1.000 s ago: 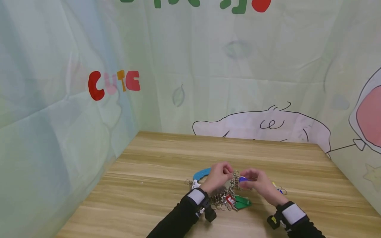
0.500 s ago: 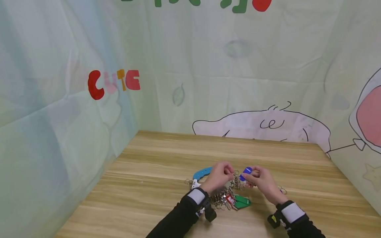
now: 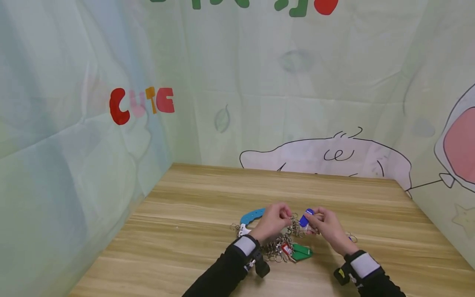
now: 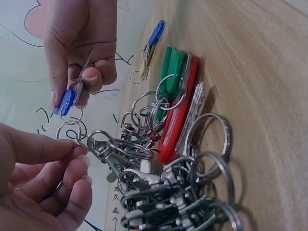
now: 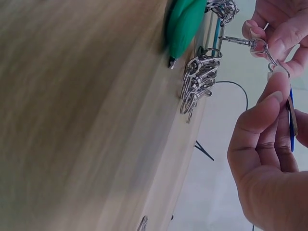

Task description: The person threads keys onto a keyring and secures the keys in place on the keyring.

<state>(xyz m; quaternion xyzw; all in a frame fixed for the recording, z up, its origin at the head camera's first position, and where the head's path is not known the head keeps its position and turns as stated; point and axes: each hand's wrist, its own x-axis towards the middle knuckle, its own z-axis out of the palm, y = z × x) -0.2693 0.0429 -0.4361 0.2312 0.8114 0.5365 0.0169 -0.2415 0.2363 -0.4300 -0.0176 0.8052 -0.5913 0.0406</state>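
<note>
My left hand (image 3: 272,222) pinches a small metal ring (image 4: 57,132) between thumb and index finger, with a silver swivel clasp (image 5: 236,40) hanging from it. In my right hand (image 3: 328,229), thumb and fingers grip a blue key tag (image 4: 67,102) with a clear part. The tag's own split ring (image 4: 81,114) overlaps the ring at my left fingertips in the left wrist view. Below the hands, a heap of metal clasps and rings (image 4: 163,197) lies on the table, with a green key tag (image 3: 302,252) and a red key tag (image 4: 179,113) beside it.
A light blue curved strap (image 3: 252,215) with a white end lies behind the left wrist. Right of the right hand are a blue tag (image 4: 157,32) and a yellow one (image 4: 151,55). A printed cloth (image 3: 259,82) surrounds the wooden table (image 3: 178,231).
The blue tag has risen and turned more upright in my right fingers, which have moved slightly right. My left hand has hardly moved. The right hand now hides the yellow tag in the head view.
</note>
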